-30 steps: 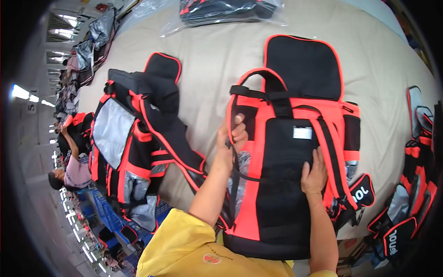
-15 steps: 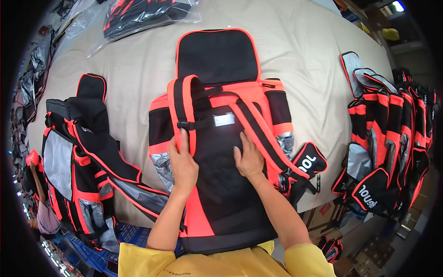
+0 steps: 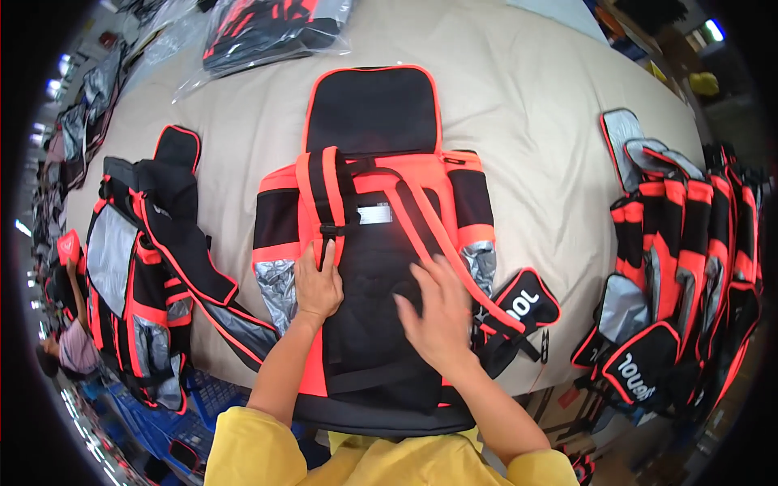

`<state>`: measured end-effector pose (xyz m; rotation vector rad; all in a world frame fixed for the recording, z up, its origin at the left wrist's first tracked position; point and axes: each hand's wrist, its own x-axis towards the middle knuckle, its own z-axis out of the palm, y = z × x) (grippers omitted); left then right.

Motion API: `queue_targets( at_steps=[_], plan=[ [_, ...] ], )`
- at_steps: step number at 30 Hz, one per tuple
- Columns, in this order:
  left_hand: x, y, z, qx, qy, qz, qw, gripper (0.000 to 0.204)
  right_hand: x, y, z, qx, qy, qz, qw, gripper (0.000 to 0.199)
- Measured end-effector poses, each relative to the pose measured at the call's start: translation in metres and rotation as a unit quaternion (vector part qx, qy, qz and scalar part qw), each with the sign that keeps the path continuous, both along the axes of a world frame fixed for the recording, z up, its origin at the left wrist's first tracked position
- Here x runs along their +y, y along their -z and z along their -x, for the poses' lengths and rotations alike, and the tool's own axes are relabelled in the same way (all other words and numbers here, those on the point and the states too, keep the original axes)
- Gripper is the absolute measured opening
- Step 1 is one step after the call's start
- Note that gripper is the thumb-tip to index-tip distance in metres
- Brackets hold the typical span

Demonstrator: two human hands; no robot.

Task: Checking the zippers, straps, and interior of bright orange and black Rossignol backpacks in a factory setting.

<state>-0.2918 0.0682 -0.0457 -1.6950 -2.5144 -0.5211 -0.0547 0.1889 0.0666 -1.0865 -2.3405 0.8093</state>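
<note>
A black and bright coral backpack (image 3: pixel 373 283) lies on the cloth-covered table before me, its flap (image 3: pixel 373 105) folded out at the far end. My left hand (image 3: pixel 318 287) is closed at the lower end of the left shoulder strap (image 3: pixel 322 182), with the dark webbing between thumb and fingers just below a black buckle (image 3: pixel 331 230). Over the back panel, beside the right shoulder strap (image 3: pixel 429 231), my right hand (image 3: pixel 440 316) has its fingers spread and holds nothing. A small white label (image 3: pixel 374 215) sits high on the panel.
Another backpack (image 3: pixel 130 267) of the same colours lies at the left table edge. Several more bags (image 3: pixel 681 259) are stacked on the right. A bag in clear plastic (image 3: pixel 275 32) is at the back. Blue crates (image 3: pixel 154 421) stand below left, near a person in pink (image 3: pixel 77 348).
My right hand has lifted from the panel and spread its fingers, moving nearer me. My left hand has closed on the strap's webbing. The whole view has shifted a little.
</note>
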Motion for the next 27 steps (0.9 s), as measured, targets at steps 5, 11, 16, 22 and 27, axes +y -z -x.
queue_targets(
  at_steps=[5,11,16,22,27],
  plan=[
    [0.000,0.002,0.002,0.000,0.004,0.002,1.000,0.068,0.019,0.001,-0.083,-0.292,0.019,0.048,0.955,0.088],
    [0.000,0.000,0.002,-0.023,-0.007,0.010,1.000,0.067,0.071,-0.003,-0.057,-0.083,-0.018,-0.066,0.994,0.079],
    [-0.001,0.000,0.002,-0.033,-0.018,0.009,0.999,0.068,0.138,0.013,0.027,0.158,0.118,0.315,0.928,0.056],
    [-0.003,0.005,0.003,-0.053,-0.029,0.007,0.998,0.069,0.162,0.070,0.044,0.332,0.113,0.620,0.702,0.052],
    [-0.004,0.007,0.005,-0.064,-0.021,-0.005,0.998,0.072,0.166,0.083,0.032,0.336,0.101,0.618,0.703,0.072]
  ],
)
